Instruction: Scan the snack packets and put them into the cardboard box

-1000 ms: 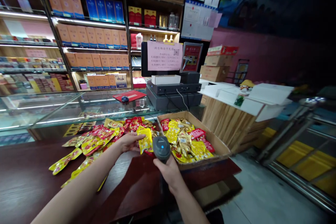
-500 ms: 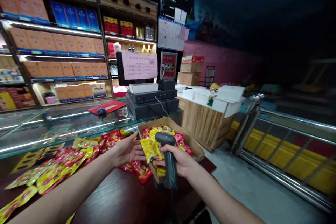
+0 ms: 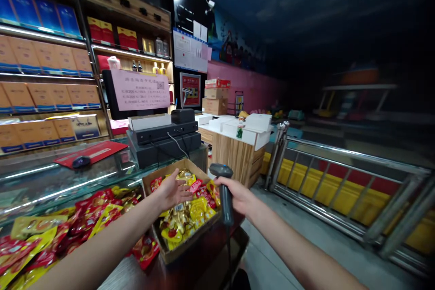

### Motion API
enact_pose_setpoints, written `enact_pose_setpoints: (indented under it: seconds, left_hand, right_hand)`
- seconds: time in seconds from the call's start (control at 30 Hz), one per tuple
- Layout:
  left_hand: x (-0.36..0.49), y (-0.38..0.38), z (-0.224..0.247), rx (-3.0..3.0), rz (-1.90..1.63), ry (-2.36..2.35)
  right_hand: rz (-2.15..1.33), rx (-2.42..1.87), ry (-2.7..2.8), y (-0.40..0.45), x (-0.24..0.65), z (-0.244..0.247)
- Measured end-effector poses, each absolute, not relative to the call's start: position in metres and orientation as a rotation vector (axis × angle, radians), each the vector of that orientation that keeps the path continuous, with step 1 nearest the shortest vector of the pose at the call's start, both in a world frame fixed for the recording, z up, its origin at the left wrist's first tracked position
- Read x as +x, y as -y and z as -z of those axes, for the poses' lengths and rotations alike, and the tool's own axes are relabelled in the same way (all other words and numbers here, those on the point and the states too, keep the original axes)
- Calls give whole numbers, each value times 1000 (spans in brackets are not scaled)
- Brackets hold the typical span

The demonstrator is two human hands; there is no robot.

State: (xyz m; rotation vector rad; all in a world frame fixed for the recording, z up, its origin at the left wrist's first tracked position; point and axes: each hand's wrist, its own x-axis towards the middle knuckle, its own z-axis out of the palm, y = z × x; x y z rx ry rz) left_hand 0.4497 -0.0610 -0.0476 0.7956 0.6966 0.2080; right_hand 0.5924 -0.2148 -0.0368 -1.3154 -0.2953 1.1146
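My left hand (image 3: 172, 192) is over the cardboard box (image 3: 162, 253), palm inward, its fingers stretched out and nothing held in them. Below it, the box holds many yellow, gold and red snack packets (image 3: 190, 215). A dark grey handheld barcode scanner (image 3: 227, 204) is gripped in my right hand (image 3: 238, 194) at the box's right edge. The scanner stands upright with its head on top and a cable hanging down. More red and yellow packets (image 3: 91, 208) are heaped on the counter left of the box, partly behind my left forearm.
A glass display counter (image 3: 20, 188) runs along the left, bearing a red folder (image 3: 98, 152) with a mouse (image 3: 81, 161) on it. Behind the box stand a dark cash drawer (image 3: 166, 145) and a monitor with a pink notice (image 3: 141, 90). A metal railing (image 3: 326, 163) lies to the right.
The view has turned right. The yellow packet that was between my hands has left that spot; my open left hand is now over the box. The scanner remains in my right hand.
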Motion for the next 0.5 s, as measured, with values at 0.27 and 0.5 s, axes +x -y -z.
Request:
enact_pose_setpoints:
  seconds: [0.27,0.5]
  left_hand:
    - [369,50,56,718,-288,-733]
    - [234,35,44,674,-516,-820]
  right_hand:
    - [-1268,-1182,431,202,544,40]
    - [-1529,-1170,579,152,459,44]
